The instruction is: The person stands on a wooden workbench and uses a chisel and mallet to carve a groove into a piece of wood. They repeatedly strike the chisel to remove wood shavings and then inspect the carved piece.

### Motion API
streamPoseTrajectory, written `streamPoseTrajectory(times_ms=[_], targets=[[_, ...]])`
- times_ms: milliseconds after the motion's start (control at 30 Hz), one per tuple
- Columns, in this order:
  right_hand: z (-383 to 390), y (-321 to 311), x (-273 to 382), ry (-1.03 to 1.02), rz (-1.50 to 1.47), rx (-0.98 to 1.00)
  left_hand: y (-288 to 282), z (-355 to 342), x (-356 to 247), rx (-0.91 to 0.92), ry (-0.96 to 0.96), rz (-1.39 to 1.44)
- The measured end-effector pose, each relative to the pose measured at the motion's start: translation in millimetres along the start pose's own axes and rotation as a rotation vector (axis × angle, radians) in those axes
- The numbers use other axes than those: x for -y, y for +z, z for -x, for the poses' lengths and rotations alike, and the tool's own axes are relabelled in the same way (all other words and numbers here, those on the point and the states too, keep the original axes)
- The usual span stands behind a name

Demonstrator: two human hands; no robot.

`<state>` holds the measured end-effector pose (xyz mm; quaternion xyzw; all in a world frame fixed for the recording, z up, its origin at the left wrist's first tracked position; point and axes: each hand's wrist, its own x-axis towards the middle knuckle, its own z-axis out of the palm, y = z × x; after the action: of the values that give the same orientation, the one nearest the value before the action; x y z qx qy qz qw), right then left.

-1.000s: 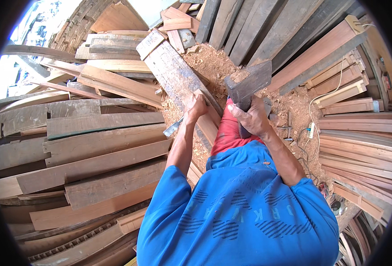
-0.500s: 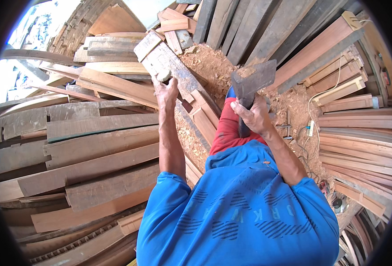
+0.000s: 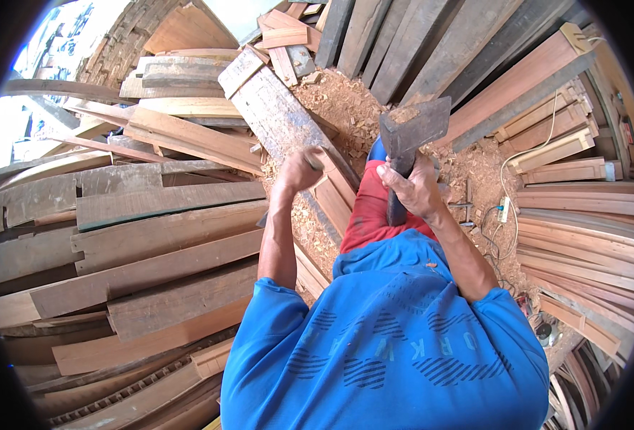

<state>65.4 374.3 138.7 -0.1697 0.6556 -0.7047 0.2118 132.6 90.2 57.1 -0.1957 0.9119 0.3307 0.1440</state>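
My left hand (image 3: 299, 170) is closed, smeared by motion, above the near part of a worn plank (image 3: 270, 107). It grips what looks like a chisel (image 3: 262, 221), mostly hidden behind the fist and wrist. A dark end of it shows left of my forearm. In my right hand (image 3: 413, 185) is a dark wooden mallet (image 3: 417, 129), fingers wrapped round its handle just below the block-shaped head. The mallet's head points away from me, and its handle lies over my red-clad leg. Beside that leg, a reddish grooved wood piece (image 3: 331, 201) rests along the plank.
Stacked boards (image 3: 166, 236) fill the left side. Dark thick beams (image 3: 417, 50) lean at the back. More planed timber (image 3: 582, 229) is piled at the right, near a power strip (image 3: 503, 208) and its cables. Wood shavings (image 3: 342, 107) cover the ground.
My left hand has come back toward me and to the right, turning the chisel so its dark end lies left of my forearm. My right hand and the mallet have barely moved.
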Motion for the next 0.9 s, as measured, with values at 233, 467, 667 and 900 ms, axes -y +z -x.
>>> streamPoseTrajectory(times_ms=[233,467,667,900], targets=[[2,-11,-5,0.079,0.016,-0.018,17,24,60,0.165,-0.272,-0.233],[-24,-23,-3,0.132,-0.154,-0.025,-33,48,-47,-0.509,0.203,0.132],[-53,-60,-2,0.346,-0.067,-0.08,-12,46,-104,-0.602,0.476,0.277],[-61,-81,-79,0.644,0.3,0.165,-3,52,-109,-0.775,0.546,0.23]])
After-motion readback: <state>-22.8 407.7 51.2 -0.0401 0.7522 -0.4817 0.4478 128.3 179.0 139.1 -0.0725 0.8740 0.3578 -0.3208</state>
